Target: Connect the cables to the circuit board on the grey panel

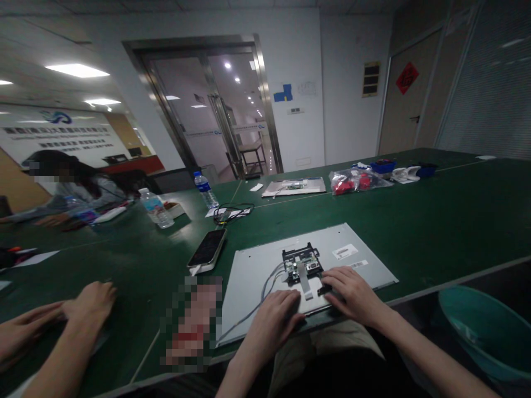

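A light grey flat panel (257,271), which looks like the back of a display, lies on the table before me. Fixed on it are a black bracket (305,251) and a small green circuit board (293,271), with a flat ribbon cable (306,282) hanging toward me. Grey wires (265,287) trail off to the left. My left hand (269,318) rests at the panel's near edge, fingers stretched out and thumb apart. Between the thumb and fingers of my right hand (350,290) is a small black piece (323,289), partly hidden.
Left of the panel are a phone (207,249) and a blurred flat item (194,320). A co-worker's hands (89,304) are at far left; another person (78,182) sits beyond bottles (156,207). A second panel (294,187) and bagged red items (352,182) lie farther back. A green bin (477,326) stands right.
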`<state>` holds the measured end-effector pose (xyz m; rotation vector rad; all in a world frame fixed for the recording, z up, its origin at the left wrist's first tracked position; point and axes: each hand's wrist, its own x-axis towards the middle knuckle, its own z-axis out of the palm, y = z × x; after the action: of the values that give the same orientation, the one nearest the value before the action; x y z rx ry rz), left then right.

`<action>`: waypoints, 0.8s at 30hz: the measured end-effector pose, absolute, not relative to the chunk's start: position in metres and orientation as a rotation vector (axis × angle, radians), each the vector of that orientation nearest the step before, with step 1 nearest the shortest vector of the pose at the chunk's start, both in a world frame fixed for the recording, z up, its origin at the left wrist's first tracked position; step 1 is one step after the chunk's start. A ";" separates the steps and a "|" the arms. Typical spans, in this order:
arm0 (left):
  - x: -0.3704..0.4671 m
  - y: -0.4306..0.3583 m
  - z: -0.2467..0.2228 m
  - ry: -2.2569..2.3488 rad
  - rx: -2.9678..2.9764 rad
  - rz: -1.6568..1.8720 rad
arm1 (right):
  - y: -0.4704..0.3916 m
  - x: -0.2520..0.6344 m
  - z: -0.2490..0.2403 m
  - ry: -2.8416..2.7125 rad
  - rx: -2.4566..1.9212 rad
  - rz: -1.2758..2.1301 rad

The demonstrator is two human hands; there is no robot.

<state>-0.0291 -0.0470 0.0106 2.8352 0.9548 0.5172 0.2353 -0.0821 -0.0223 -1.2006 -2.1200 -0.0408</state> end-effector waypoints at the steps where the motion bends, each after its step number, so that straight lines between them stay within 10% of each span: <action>1: -0.029 -0.048 0.011 0.959 2.833 0.521 | -0.080 0.240 -0.024 -2.104 -1.225 -0.040; 24: -0.022 -0.043 0.002 1.013 2.840 0.575 | -0.068 0.244 -0.050 -1.993 -1.528 -0.036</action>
<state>-0.0220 -0.0432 0.0019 2.8398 1.0130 0.5750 0.2441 -0.0682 -0.0498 -1.5283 -1.9930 -0.0360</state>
